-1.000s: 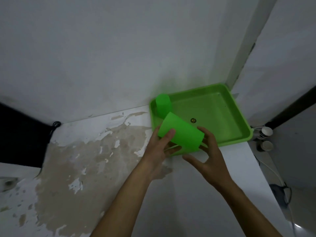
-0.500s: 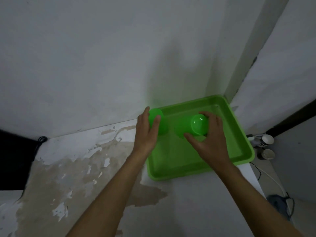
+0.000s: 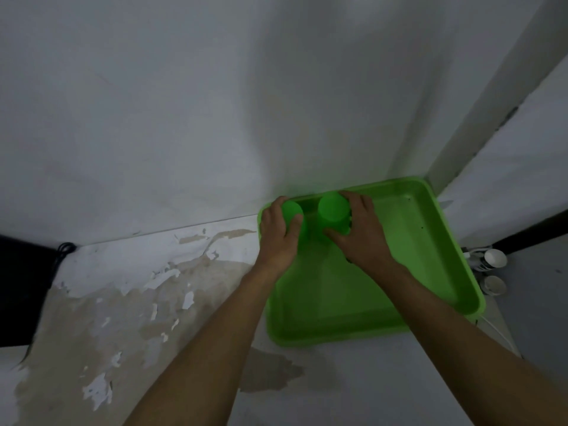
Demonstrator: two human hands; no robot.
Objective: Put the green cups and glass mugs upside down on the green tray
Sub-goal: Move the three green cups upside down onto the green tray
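Both hands grip a cup each: right hand [image 3: 359,238] wraps the right green cup [image 3: 333,212], fingers curled round its side; left hand [image 3: 278,238] clasps the left green cup [image 3: 295,216], thumb across its front. Both cups stand base-up at the far-left corner of the green tray [image 3: 436,272], approx. side by side, prob. resting on its floor. Tray sits on a peeling white counter [image 3: 153,287], pushed vs. the wall [image 3: 215,118]. Two small white containers [image 3: 493,272] stand just right of the tray.

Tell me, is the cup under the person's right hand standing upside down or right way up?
Upside down: the green cup shows its closed base on top, standing in the green tray, right hand around it.
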